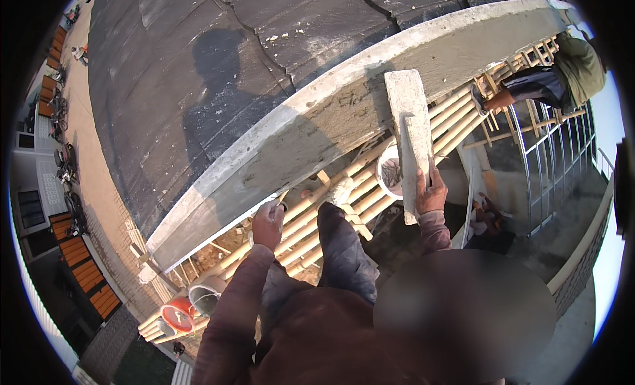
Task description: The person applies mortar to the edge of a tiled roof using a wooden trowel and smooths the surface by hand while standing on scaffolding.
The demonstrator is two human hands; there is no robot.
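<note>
My right hand (431,193) grips a long, pale plastering float (407,97) caked with dried cement. The float stands nearly lengthwise, its far end in front of the band of wet grey plaster (357,100) along the roof edge; whether it touches cannot be told. My left hand (268,226) is curled closed just beside the near part of that band, and what it holds, if anything, is hidden. Beneath the float, partly covered by it, sits a white bucket (384,176) with grey mortar inside.
Bamboo poles (307,236) form the scaffold under my feet. A red bucket (178,315) and a dark bucket (206,296) stand at lower left. Dark roof tiles (264,67) lie beyond the edge. Another person (562,77) is on the scaffold at right; a street drops away left.
</note>
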